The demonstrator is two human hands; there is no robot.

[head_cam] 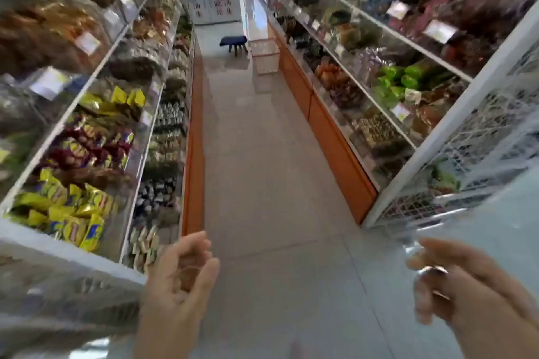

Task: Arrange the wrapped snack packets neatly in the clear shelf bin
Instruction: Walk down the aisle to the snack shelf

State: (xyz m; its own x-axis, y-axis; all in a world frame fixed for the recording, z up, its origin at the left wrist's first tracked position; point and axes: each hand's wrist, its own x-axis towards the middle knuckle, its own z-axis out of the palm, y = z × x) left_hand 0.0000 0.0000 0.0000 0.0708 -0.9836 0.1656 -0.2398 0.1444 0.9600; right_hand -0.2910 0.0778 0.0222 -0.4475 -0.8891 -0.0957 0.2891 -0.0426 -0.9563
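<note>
- Hands hovering low over the aisle floor, neither touching a shelf. Left hand showing loosely curled fingers, palm turned inward, holding nothing visible. Right hand coming out too blurred; a glint is showing by its fingers, can't tell if it's pinching smth.
- Snack packets sitting in clear bins on shelves both sides. Nearest lot lying to the left: yellow packets jumbling at mixed angles behind a clear bin wall, and pale packets standing in rows in the next bin, just beside the left hand.
- Bins running lengthwise along the aisle, away from the person.
- Judgement: left hand sitting nearer, so reach prob. going left & slightly fwd; which bin is the target, can't tell.
- Right side: wire mesh panel standing nearest the right hand; green packets lying well further down.
- Basket & stool standing far down the aisle.
</note>
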